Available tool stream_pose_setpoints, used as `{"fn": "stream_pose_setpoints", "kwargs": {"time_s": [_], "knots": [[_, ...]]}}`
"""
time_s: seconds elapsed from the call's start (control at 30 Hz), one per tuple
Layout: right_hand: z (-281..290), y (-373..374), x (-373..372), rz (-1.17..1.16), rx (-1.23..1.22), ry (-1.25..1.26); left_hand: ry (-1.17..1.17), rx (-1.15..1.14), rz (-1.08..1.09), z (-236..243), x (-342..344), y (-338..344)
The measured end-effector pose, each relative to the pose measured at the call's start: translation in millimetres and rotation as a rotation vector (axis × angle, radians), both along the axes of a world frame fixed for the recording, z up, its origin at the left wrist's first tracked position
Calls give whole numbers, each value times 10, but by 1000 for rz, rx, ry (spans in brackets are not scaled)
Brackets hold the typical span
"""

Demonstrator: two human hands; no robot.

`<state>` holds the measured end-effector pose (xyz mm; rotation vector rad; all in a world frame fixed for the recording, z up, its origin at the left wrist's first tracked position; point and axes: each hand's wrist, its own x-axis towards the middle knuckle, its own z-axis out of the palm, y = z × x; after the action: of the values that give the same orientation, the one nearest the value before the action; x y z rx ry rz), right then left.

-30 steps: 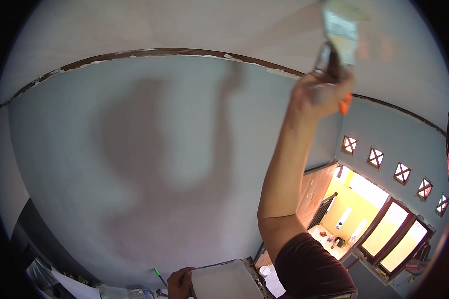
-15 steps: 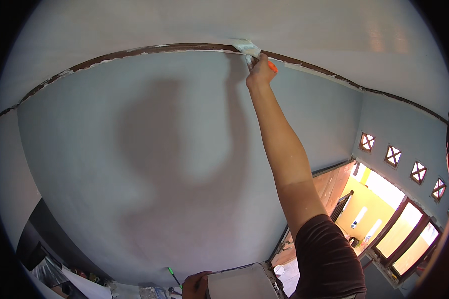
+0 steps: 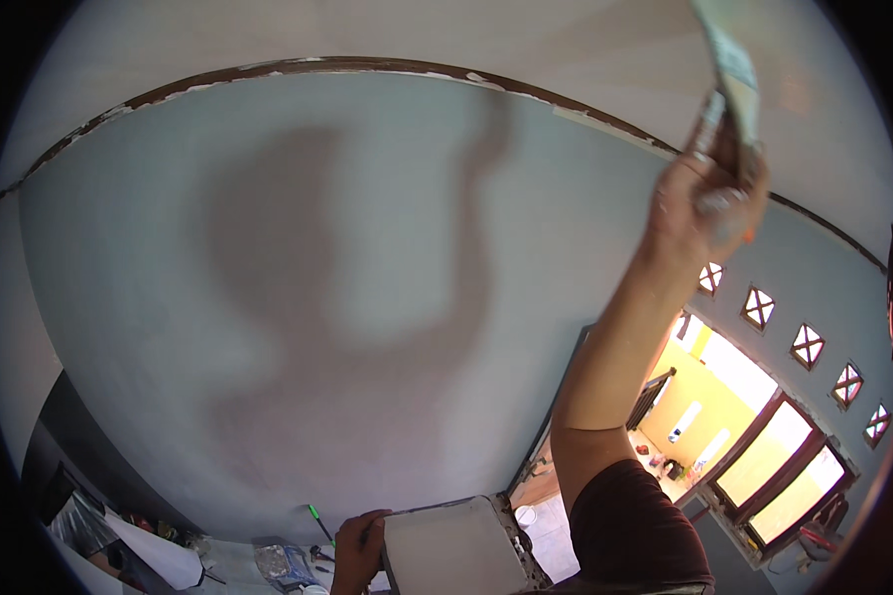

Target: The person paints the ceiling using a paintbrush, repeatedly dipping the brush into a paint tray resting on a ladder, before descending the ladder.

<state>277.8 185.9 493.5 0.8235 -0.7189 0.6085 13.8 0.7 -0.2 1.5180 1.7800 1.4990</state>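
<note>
My right hand (image 3: 702, 203) is raised at the upper right, closed around a putty knife (image 3: 734, 79). Its broad blade points up, smeared with pale filler, and a bit of orange handle shows by the palm. White smears mark the fingers, which are slightly blurred. At the bottom, my left hand (image 3: 360, 547) grips the left edge of a pale, flat rectangular board (image 3: 451, 550) with a darker rim. A dark strip (image 3: 298, 66) with white filler patches runs along the joint of blue wall and ceiling; the knife is apart from it.
The blue wall (image 3: 397, 248) ahead carries my shadow. At lower right, a doorway opens onto a yellow wall (image 3: 700, 412), beside framed windows (image 3: 784, 471) and small crossed vents (image 3: 759, 307). Below left lie a plastic bag (image 3: 283, 565), a green-handled tool (image 3: 315, 516) and sheeting (image 3: 159, 550).
My right hand has pulled the putty knife off the ceiling strip, back and to the right, nearer to me. The view has shifted a little; my left hand still grips the board.
</note>
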Motion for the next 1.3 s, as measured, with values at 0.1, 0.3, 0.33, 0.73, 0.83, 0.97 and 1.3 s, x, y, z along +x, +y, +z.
{"fn": "stream_pose_setpoints", "kwargs": {"time_s": [0.1, 0.3, 0.33, 0.73, 0.83, 0.97, 1.3], "knots": [[-484, -298, 526, 32, 95, -175, -187, 50, -18, -23, -1, 17], [-2402, -909, 1202, -341, -408, -498, -279, -17, -40, 19, 12, -25], [-2756, -1029, 1339, -297, -455, -605, -253, -7, -26, 73, 26, -54], [-4784, -1757, 1390, 240, -1454, -403, -138, -68, -17, 105, 105, 0], [-4732, -1641, 1377, 222, -1371, -385, -156, -58, -38, 22, 85, 59], [-4407, -1569, 1210, 109, -1377, -425, -175, -66, -20, 101, 150, 91], [-4008, -1438, 465, -886, -780, -1464, -317, -94, -49, 24, 47, 14]]}}
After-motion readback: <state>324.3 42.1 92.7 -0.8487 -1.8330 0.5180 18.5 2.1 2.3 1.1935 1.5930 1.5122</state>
